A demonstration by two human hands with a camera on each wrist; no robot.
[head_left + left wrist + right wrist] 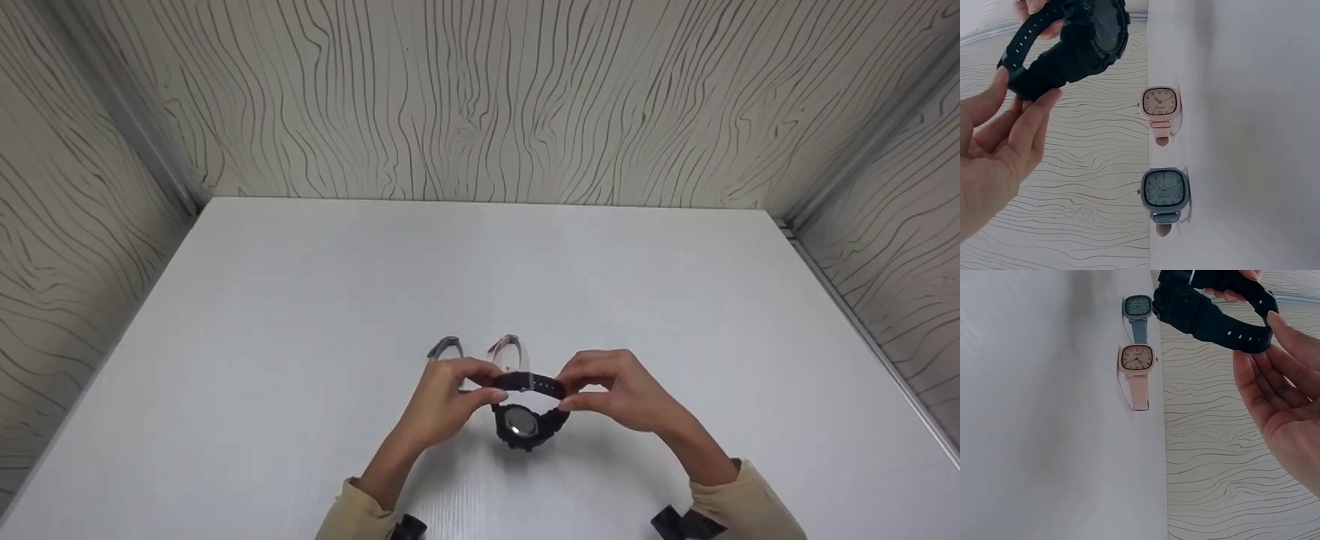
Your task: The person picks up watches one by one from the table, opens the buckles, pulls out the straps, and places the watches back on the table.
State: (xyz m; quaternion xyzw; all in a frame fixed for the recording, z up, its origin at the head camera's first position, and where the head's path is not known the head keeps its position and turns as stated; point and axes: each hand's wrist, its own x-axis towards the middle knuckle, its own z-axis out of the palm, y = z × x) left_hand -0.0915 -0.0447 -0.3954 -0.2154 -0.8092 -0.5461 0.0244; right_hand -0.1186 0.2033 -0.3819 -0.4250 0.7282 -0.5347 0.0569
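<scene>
Both hands hold a black wristwatch [521, 423] with its strap closed into a loop, above the near middle of the table. My left hand [444, 399] pinches the left side of the strap between thumb and fingers. On the other side, my right hand [619, 391] pinches the strap near its row of holes, which shows in the right wrist view. The round face hangs at the bottom of the loop. Just beyond the hands stand a pink watch [1160, 104] and a grey-blue watch [1165, 188], both with squarish faces and buckled straps.
The white table [300, 300] spreads out around the watches. Panels with a wood-grain line pattern [465, 105] rise behind it and at both sides. Dark devices are strapped at both wrists, by the beige sleeves [750, 502].
</scene>
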